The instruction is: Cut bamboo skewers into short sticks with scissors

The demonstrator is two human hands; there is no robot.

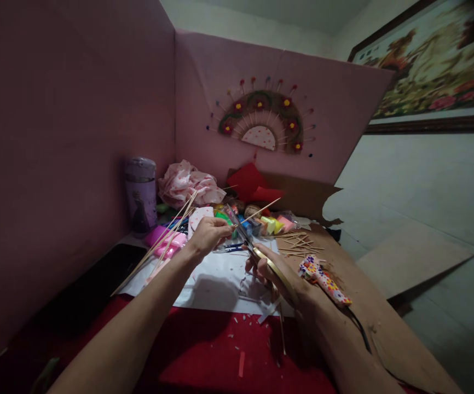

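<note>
My left hand (212, 236) pinches one end of a thin wooden skewer (261, 209), which points up and to the right. Wrapped round the gold handles of a pair of scissors (240, 227) is my right hand (276, 271). The scissor blades cross the skewer just right of my left fingertips; whether they touch it I cannot tell. Below both hands lies a white sheet (204, 293) with small scraps on it. Several cut sticks (298, 243) are piled to the right, and longer skewers (167, 235) lean at the left.
A flower-patterned glue gun (325, 282) with a cord rests on cardboard at right. At left stand a purple tumbler (140, 191) and crumpled pink cloth (190, 185). Bags of coloured clay (272, 223) sit behind my hands. A decorated half-round fan (261, 117) hangs on the pink panel.
</note>
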